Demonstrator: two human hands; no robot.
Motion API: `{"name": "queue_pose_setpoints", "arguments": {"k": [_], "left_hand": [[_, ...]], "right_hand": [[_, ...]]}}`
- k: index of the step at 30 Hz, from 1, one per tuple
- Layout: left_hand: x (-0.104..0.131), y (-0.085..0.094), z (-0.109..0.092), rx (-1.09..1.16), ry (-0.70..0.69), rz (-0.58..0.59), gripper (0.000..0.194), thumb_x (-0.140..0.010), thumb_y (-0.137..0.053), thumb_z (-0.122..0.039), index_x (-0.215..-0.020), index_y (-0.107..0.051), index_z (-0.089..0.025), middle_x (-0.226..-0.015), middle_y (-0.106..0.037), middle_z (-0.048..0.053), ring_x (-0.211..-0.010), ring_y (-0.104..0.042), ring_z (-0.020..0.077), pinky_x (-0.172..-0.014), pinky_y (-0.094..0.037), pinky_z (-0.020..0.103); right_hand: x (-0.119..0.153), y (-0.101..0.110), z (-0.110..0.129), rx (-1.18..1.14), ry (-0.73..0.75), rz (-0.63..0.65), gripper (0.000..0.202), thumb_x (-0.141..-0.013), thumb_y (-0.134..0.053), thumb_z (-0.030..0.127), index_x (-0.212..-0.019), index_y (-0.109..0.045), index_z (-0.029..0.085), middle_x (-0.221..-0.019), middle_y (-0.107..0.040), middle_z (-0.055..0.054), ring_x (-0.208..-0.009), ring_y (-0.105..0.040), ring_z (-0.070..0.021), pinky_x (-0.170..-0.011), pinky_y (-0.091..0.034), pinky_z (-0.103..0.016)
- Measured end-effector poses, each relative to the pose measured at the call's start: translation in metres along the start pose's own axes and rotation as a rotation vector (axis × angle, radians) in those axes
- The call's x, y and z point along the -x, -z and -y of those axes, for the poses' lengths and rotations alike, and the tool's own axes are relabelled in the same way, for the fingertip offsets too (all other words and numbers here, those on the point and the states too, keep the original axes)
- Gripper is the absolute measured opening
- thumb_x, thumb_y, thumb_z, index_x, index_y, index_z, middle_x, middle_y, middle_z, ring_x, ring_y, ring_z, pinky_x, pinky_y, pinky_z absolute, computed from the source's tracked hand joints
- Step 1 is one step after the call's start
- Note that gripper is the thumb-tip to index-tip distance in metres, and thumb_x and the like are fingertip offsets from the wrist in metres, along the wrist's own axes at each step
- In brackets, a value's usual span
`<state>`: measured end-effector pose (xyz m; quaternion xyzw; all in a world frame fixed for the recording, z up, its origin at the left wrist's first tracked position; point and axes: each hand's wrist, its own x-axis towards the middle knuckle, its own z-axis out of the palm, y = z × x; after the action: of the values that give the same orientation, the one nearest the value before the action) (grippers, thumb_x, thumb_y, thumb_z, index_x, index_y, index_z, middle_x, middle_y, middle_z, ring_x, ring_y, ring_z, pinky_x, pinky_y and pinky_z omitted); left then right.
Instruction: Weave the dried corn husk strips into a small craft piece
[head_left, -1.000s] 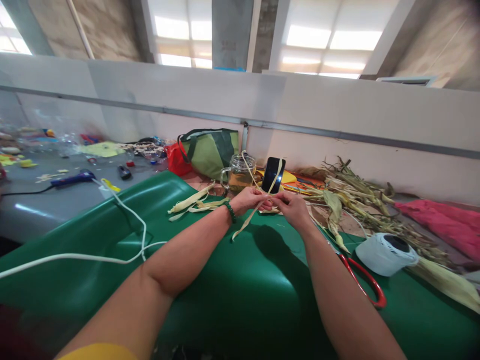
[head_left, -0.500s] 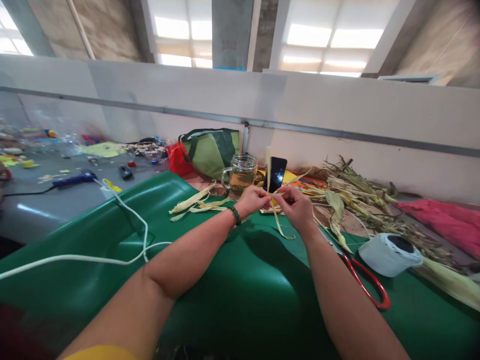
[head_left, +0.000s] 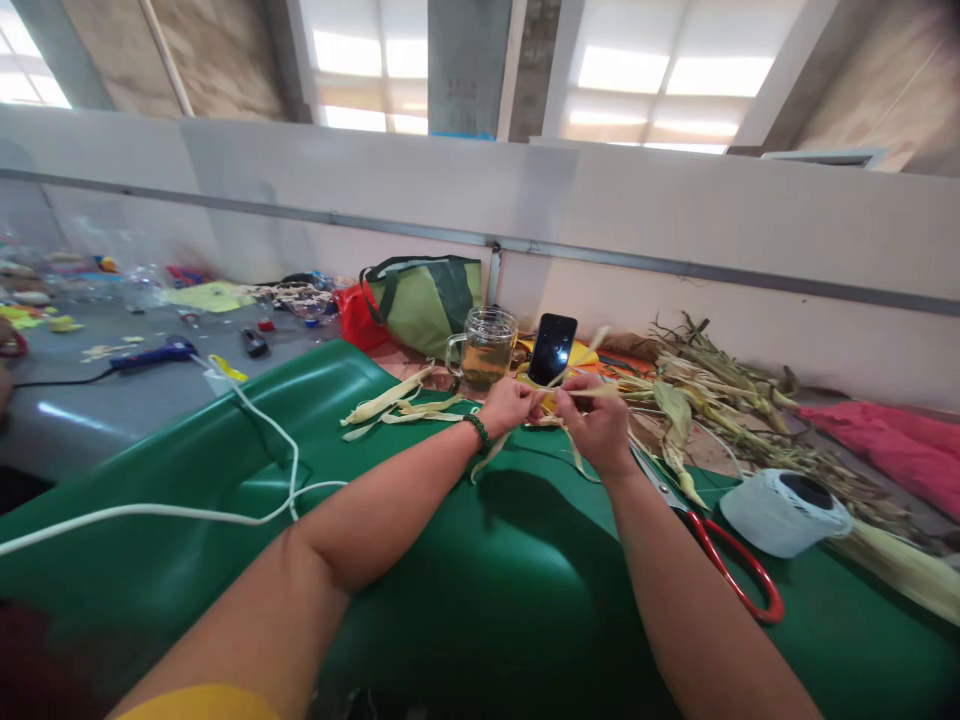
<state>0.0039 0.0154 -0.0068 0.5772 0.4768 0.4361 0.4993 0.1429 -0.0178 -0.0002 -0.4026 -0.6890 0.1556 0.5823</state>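
Note:
My left hand (head_left: pixel 511 405) and my right hand (head_left: pixel 596 420) meet over the green mat (head_left: pixel 465 580), both closed on pale corn husk strips (head_left: pixel 600 392). One strip points right across the right hand's fingers. Loose ends hang below the hands, and their crossing point is partly hidden by my fingers. Just behind stands a phone (head_left: pixel 553 350), propped upright. A glass mug (head_left: pixel 487 350) of amber liquid is behind my left hand. More husk strips (head_left: pixel 390 402) lie on the mat to the left. Scissors with red handles (head_left: pixel 739 565) rest beside my right forearm.
A roll of white twine (head_left: pixel 780 512) sits on the right, near a heap of dried husks (head_left: pixel 712 390) and pink cloth (head_left: pixel 892 450). A white cord (head_left: pixel 187 515) crosses the mat's left side. A green bag (head_left: pixel 427 300) leans by the wall. A blue glue gun (head_left: pixel 154 355) lies left.
The husk strip that stood upright between my hands now lies folded over to the right. A hanging end has shifted left, below my left wrist. Both hands stay close together.

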Motion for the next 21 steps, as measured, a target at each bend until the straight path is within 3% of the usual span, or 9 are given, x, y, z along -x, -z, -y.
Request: {"name": "queue_pose_setpoints", "arguments": {"k": [2,4,10,16,21], "left_hand": [[-0.004,0.006,-0.004,0.095,0.035,-0.114,0.028,-0.084,-0.062,-0.025,-0.061,-0.062,-0.009,-0.05,-0.062,0.001,-0.046,-0.059,0.0084,-0.052,-0.046,0.018],[-0.006,0.009,-0.007,0.199,0.013,-0.14,0.025,-0.085,-0.062,-0.027,-0.068,-0.064,-0.008,-0.056,-0.065,0.004,-0.049,-0.061,0.0091,-0.051,-0.046,0.018],[0.003,0.006,-0.012,0.29,-0.108,0.017,0.024,-0.073,-0.074,-0.024,-0.087,-0.068,-0.006,-0.058,-0.064,0.0,-0.037,-0.052,0.0048,-0.043,-0.039,0.016],[0.01,0.011,-0.017,0.326,-0.136,0.248,0.044,-0.062,-0.082,-0.021,-0.101,-0.067,-0.007,-0.075,-0.07,0.004,-0.054,-0.061,0.0068,-0.059,-0.048,0.019],[0.008,0.012,-0.018,0.338,-0.112,0.169,0.032,-0.072,-0.077,-0.027,-0.094,-0.069,-0.006,-0.066,-0.066,0.002,-0.055,-0.058,0.0061,-0.058,-0.046,0.018]], "right_hand": [[-0.002,0.001,0.004,-0.024,-0.033,-0.072,0.018,-0.071,-0.066,0.037,-0.066,-0.058,0.022,-0.059,-0.061,0.0,-0.053,-0.057,-0.015,-0.055,-0.044,-0.029],[-0.003,0.001,0.005,-0.101,-0.106,-0.084,0.02,-0.069,-0.069,0.038,-0.065,-0.06,0.021,-0.058,-0.062,0.0,-0.053,-0.058,-0.0154,-0.054,-0.045,-0.029],[-0.005,-0.006,-0.004,-0.24,-0.254,0.053,0.026,-0.061,-0.074,0.042,-0.065,-0.063,0.019,-0.056,-0.064,0.0,-0.052,-0.061,-0.0155,-0.055,-0.049,-0.029],[-0.009,-0.004,-0.012,-0.15,-0.256,-0.026,0.02,-0.06,-0.071,0.038,-0.061,-0.065,0.019,-0.059,-0.067,-0.002,-0.056,-0.062,-0.0169,-0.058,-0.05,-0.03],[-0.011,-0.001,-0.015,-0.089,-0.249,-0.011,0.022,-0.061,-0.071,0.04,-0.064,-0.068,0.018,-0.059,-0.067,-0.003,-0.056,-0.062,-0.0176,-0.056,-0.048,-0.03]]}}
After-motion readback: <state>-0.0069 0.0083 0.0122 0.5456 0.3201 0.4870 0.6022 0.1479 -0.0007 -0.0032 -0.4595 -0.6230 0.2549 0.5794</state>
